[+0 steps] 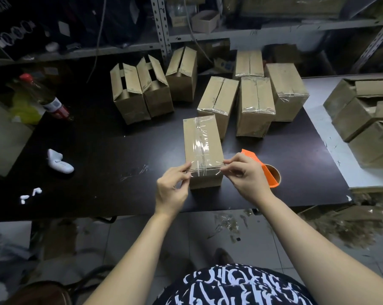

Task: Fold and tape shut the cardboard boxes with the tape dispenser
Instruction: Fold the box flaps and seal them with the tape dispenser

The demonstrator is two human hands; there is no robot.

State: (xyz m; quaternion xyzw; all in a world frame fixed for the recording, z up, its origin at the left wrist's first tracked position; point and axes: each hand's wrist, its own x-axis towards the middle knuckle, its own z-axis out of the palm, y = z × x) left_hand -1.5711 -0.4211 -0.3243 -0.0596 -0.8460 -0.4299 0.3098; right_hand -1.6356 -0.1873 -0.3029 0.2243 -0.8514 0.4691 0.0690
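Left hand [172, 187], right hand [246, 175]: fingers [185, 167] pinch clear tape [205, 171] at near edge of brown cardboard box [202, 148]. Beyond fingers, four taped boxes [255, 104]; three open-flapped boxes [129, 91] remain.

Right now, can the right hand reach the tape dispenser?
Likely yes: the tape dispenser sits right beside the right hand, nothing between them; the hand must first release the box corner it pinches.

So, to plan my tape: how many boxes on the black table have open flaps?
3: left box, middle box, right box, in a row at the back left. Others may be hidden.
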